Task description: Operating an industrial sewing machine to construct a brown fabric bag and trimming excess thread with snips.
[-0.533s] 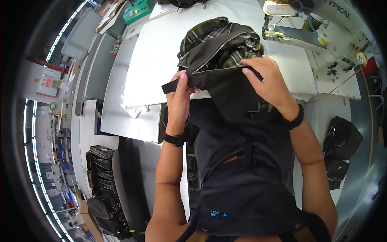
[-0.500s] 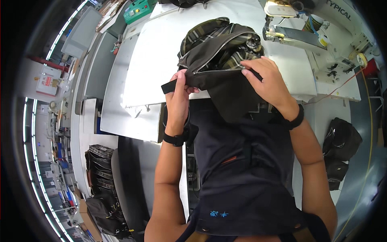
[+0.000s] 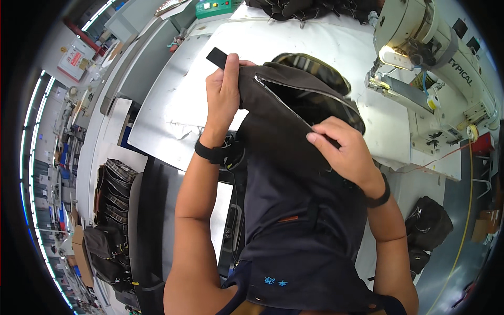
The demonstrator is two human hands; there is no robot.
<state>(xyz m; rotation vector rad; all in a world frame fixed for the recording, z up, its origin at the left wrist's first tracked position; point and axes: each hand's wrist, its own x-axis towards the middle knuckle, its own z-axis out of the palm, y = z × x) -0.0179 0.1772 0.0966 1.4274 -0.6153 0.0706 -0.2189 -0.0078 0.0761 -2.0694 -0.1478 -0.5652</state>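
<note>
I hold a dark fabric bag (image 3: 286, 123) with a silver zipper (image 3: 281, 102) up over the white work table (image 3: 173, 105). My left hand (image 3: 223, 89) grips the bag's upper left corner, by a black strap end that sticks out past my fingers. My right hand (image 3: 341, 152) pinches the bag's edge at the lower right end of the zipper. The zipper runs diagonally between my two hands. The bag's opening shows a dark lining with a curved rim behind it.
A white industrial sewing machine (image 3: 436, 58) stands at the right of the table. A pile of dark fabric pieces (image 3: 310, 8) lies at the far edge. Stacked black bags (image 3: 113, 184) sit at my left, another dark bag (image 3: 428, 226) on the floor at my right.
Both hands have lifted the bag and turned it, so the zipper now runs slanted between them. My left hand is higher and farther out over the table.
</note>
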